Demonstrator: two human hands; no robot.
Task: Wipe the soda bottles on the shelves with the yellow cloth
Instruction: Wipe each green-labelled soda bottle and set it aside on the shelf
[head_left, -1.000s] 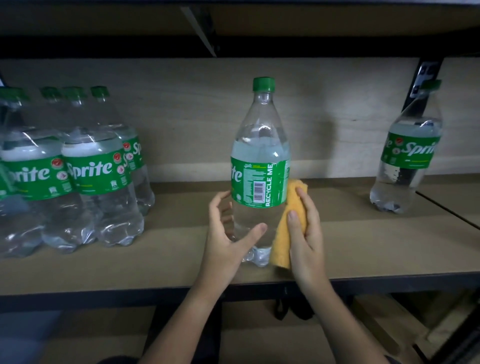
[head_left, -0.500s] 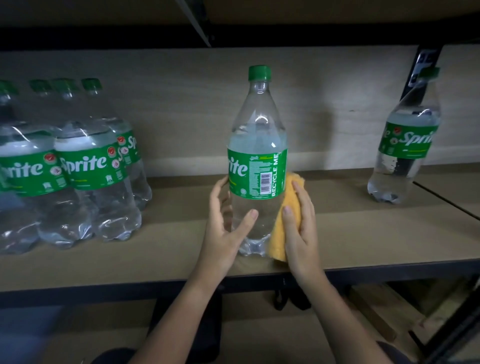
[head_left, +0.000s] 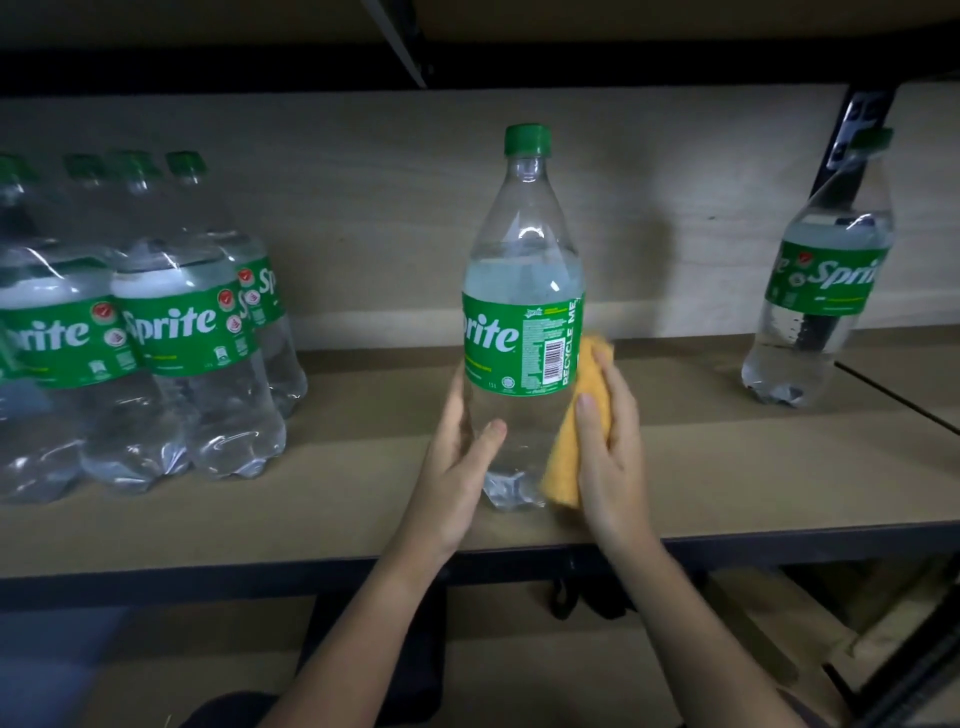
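Wiping the clear green-capped plastic Sprite bottle standing mid-shelf: left hand curling around its lower body, right hand gripping the folded yellow cloth against its side. Probably needing rotation next.

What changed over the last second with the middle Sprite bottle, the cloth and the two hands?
The middle Sprite bottle has turned: the barcode moved right and more of the logo shows. The left hand still grips its lower body, and the right hand still presses the yellow cloth against its right side. The other bottles stayed put.
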